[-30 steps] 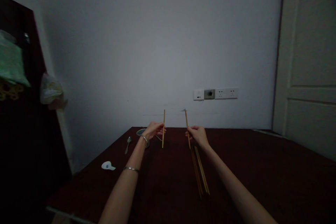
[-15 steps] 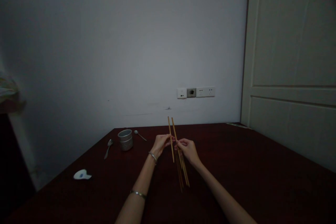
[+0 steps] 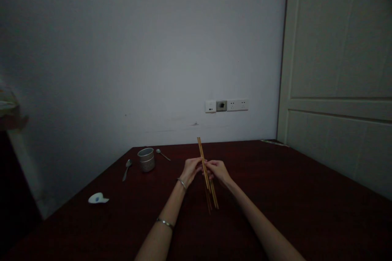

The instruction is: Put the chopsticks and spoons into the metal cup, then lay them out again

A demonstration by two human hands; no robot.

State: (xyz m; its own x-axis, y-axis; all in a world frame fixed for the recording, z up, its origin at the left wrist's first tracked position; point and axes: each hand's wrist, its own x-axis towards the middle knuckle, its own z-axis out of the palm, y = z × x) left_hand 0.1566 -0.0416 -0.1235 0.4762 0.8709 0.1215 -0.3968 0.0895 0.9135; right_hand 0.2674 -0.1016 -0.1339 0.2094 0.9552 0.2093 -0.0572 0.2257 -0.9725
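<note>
Pale wooden chopsticks [image 3: 205, 174] stand tilted between my two hands, their upper ends close together. My left hand [image 3: 192, 168] pinches them from the left side. From the right, the thumb and fingers of my right hand [image 3: 217, 170] are closed on them too. Several more chopsticks [image 3: 214, 196], some light and some dark brown, extend below my hands toward me. Which fingers hold which stick is partly hidden.
On the dark red table [image 3: 275, 195], a grey metal cup [image 3: 147, 160] stands at the back left. Beside it lie two metal spoons [image 3: 126, 170], and nearer is a white ceramic spoon [image 3: 98, 198]. Wall sockets [image 3: 237, 105] sit behind the table.
The chopstick in my left hand has come right, against the one in my right hand, so their tops now nearly touch. The view has shifted slightly.
</note>
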